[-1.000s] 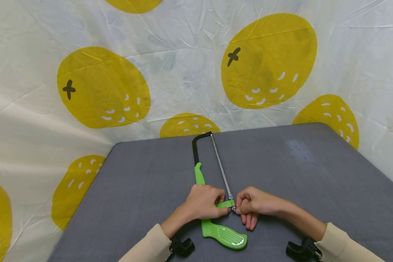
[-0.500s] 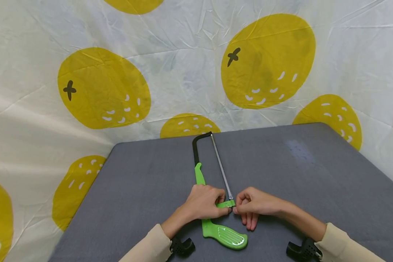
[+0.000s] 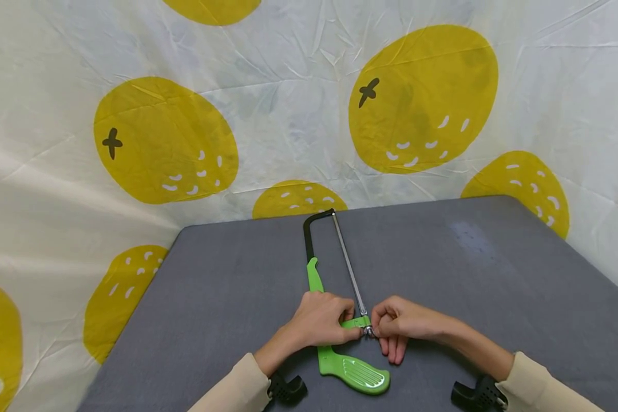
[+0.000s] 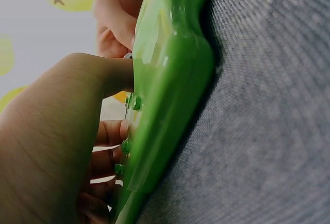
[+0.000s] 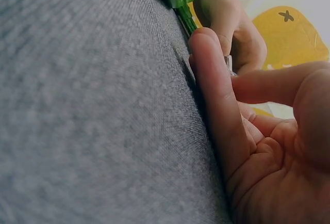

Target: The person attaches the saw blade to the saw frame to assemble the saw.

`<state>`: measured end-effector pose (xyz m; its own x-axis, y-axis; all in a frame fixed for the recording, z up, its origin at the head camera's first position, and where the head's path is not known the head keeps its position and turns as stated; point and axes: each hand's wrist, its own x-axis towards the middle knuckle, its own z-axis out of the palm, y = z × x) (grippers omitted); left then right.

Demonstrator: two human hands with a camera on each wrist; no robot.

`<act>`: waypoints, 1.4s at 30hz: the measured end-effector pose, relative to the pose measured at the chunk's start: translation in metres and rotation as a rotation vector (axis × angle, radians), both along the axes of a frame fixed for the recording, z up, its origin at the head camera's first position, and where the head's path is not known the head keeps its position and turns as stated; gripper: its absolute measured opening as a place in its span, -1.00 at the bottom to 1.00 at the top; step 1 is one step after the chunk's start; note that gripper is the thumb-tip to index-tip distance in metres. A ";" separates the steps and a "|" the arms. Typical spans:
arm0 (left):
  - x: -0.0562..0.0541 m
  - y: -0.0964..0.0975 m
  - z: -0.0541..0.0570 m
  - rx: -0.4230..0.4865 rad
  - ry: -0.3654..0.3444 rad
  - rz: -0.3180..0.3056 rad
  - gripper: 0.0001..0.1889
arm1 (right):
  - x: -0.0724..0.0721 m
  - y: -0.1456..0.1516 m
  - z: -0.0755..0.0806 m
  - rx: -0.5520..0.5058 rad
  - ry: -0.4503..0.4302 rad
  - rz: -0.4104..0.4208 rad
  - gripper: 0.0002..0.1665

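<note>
A hacksaw with a green handle and a black front frame lies on the grey table, its thin blade on the right side. My left hand holds the green frame down, with thumb and fingers around its short crosspiece. At the blade's near end is a small silver wing nut, pinched by the thumb and forefinger of my right hand. In the left wrist view the green frame hides part of my left fingers. Several right fingers rest along the cloth in the right wrist view.
Grey cloth covers the table, with a pale stain toward the back right. Behind it hangs a white curtain printed with yellow fruit. Black camera mounts sit at both wrists.
My right fingertips have moved slightly over the wing nut, which was covered half a second ago and shows again now. My left hand and the hacksaw have stayed in place.
</note>
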<state>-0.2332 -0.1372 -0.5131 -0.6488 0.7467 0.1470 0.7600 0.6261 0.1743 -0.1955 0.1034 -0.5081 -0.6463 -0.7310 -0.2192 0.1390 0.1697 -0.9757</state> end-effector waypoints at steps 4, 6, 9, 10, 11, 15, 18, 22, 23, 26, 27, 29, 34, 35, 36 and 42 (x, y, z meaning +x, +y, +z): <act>0.000 0.000 -0.001 0.002 0.002 -0.001 -0.61 | 0.001 0.000 0.000 0.000 -0.018 -0.018 -0.87; 0.000 0.000 -0.001 0.000 0.004 0.000 -0.61 | 0.002 -0.001 0.001 0.003 -0.020 -0.030 -0.87; 0.000 0.000 -0.001 0.000 0.004 0.002 -0.61 | 0.003 -0.001 0.001 0.005 -0.018 -0.044 -0.87; 0.000 0.000 -0.001 0.000 0.003 0.002 -0.61 | 0.003 -0.002 0.002 0.004 -0.016 -0.046 -0.88; 0.000 0.000 -0.001 0.000 0.003 0.002 -0.61 | 0.003 -0.002 0.002 0.004 -0.012 -0.047 -0.88; 0.000 -0.001 -0.002 0.001 -0.004 -0.001 -0.61 | 0.003 -0.002 0.002 0.001 0.017 -0.032 -0.88; 0.001 -0.001 -0.003 -0.002 -0.002 -0.005 -0.60 | 0.004 -0.003 0.002 0.014 0.031 -0.034 -0.82; 0.001 -0.001 -0.003 -0.006 0.006 -0.010 -0.60 | 0.006 -0.006 0.001 0.044 0.036 -0.071 -0.73; 0.001 -0.001 -0.003 -0.007 0.007 -0.010 -0.60 | 0.007 -0.007 0.000 0.050 0.039 -0.080 -0.72; 0.001 -0.001 -0.003 -0.011 0.006 -0.007 -0.60 | 0.008 -0.009 0.000 0.062 0.045 -0.095 -0.75; 0.001 -0.001 -0.003 -0.013 0.004 -0.005 -0.60 | 0.008 -0.009 0.000 0.063 0.047 -0.096 -0.77; 0.001 -0.001 -0.004 -0.013 0.002 0.001 -0.59 | 0.008 -0.009 0.000 0.061 0.042 -0.095 -0.82; 0.001 -0.001 -0.004 -0.014 0.016 0.005 -0.60 | 0.007 -0.009 0.002 0.046 0.022 -0.093 -0.92; 0.001 -0.001 -0.004 -0.014 0.020 0.005 -0.60 | 0.007 -0.009 0.002 0.041 0.017 -0.093 -0.93; 0.001 0.000 -0.004 -0.013 0.024 0.006 -0.60 | 0.007 -0.009 0.002 0.036 0.013 -0.093 -0.93; 0.001 0.000 -0.003 -0.010 0.030 0.007 -0.61 | 0.005 -0.008 0.001 0.002 -0.021 -0.073 -0.95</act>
